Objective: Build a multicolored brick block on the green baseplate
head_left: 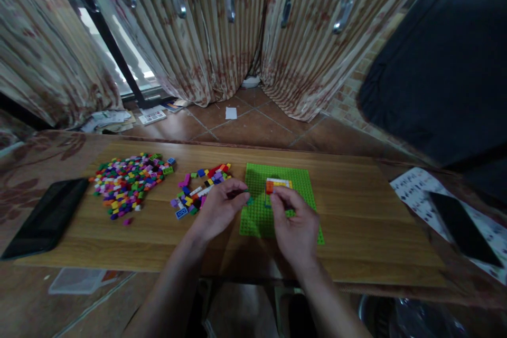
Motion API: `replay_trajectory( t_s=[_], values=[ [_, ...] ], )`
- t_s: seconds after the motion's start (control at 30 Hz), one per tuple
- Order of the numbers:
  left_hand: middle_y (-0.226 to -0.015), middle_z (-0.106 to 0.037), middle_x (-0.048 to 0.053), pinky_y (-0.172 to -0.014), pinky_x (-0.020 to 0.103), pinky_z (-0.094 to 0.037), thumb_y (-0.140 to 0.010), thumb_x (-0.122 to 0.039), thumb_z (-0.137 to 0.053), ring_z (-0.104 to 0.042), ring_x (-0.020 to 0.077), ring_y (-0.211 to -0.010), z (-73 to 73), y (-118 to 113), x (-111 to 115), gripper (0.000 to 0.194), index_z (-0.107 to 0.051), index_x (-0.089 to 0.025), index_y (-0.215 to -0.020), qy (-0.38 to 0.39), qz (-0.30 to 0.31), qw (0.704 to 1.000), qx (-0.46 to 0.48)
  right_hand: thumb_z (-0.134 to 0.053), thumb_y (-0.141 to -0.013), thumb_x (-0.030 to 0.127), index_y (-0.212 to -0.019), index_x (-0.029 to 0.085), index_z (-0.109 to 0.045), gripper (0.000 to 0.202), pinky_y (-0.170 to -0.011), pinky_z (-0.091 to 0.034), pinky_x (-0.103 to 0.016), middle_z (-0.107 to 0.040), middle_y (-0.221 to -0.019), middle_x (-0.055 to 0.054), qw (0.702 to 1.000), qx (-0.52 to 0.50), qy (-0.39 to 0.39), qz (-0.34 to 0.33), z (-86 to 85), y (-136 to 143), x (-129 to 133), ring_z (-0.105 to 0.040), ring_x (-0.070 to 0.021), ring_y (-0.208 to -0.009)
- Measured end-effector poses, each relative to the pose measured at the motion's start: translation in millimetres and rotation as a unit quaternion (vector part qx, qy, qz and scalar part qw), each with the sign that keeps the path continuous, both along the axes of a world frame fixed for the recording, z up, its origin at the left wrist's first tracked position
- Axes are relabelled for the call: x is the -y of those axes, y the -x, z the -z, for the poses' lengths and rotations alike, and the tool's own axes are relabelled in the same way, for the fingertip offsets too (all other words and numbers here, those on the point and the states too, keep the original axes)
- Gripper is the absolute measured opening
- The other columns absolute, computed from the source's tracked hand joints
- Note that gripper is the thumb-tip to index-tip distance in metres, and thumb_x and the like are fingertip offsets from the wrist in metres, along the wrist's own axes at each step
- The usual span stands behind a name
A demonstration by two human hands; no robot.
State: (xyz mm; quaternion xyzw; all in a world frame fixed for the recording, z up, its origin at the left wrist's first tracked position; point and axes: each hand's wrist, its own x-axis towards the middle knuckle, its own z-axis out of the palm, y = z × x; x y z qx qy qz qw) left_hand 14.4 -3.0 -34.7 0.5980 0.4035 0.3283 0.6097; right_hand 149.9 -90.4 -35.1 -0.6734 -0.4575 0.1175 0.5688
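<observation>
Brick structure (282, 182): centre of frame, on green baseplate (253, 224), just beyond the nearer right hand (297, 222), fingertips together, contents not discernible. Left hand (219, 208), left of structure: pinches small green brick (250, 200).

Wood tabletop (356, 211), smooth, slight sheen; green baseplate (293, 171), studded plastic; curtains (198, 42), cloth.
</observation>
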Motion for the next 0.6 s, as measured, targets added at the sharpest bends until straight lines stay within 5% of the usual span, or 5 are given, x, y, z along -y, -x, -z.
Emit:
replay_trajectory(
  t_s=[0.2, 0.6],
  values=[
    [-0.071, -0.065, 0.001, -0.062, 0.025, -0.045, -0.074, -0.031, -0.067, -0.057, 0.0129, -0.063, 4.2, -13.4, 6.8, 0.021, -0.071, -0.016, -0.087, -0.021, 0.014, 1.0, -0.015, -0.067, -0.073, 0.034, -0.089, 0.015, -0.068, 0.025, -0.059, -0.048, -0.027, -0.068, -0.073, -0.002, 0.975, -0.166, -0.051, 0.136, 1.0, -53.4, -10.0, -0.061, -0.0129, -0.063],
    [-0.072, -0.067, 0.002, -0.062, 0.025, -0.044, -0.073, -0.03, -0.068, -0.058, 0.0136, -0.065, 17.8, -42.6, 6.1, 0.019, -0.07, -0.014, -0.083, -0.051, -0.013, 0.998, -0.032, -0.072, -0.064, 0.032, -0.082, 0.015, -0.067, 0.025, -0.058, -0.047, -0.027, -0.067, -0.068, -0.001, 0.952, -0.278, -0.038, 0.125, 5.3, -59.7, -14.6, -0.06, -0.0125, -0.062]
  ],
)
